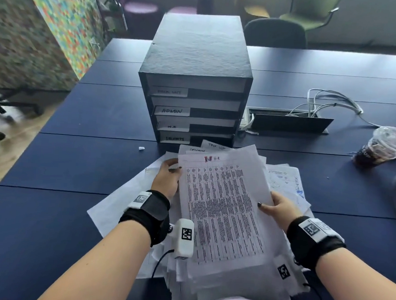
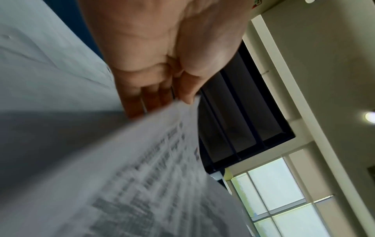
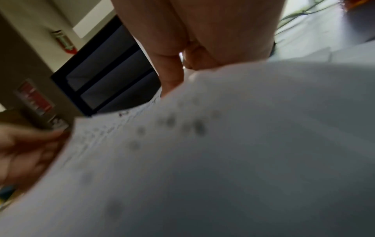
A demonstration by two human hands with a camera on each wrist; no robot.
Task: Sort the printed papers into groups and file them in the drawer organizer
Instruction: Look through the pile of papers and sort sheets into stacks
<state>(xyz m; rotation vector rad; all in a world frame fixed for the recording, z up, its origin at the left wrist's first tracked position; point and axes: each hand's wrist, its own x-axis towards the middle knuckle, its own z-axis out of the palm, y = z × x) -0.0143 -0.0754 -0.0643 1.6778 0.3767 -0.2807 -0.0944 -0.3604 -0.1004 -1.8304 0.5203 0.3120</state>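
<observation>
Now H.R sheet [image 1: 221,207] held btwn both grips: left hand [image 1: 167,180] pinching, right hand [image 1: 279,207] prob. pinching too.

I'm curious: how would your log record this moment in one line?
stage: sorting | left hand: grips top sheet, marked H.R | right hand: grips same sheet | drawer organizer: behind pile
</observation>
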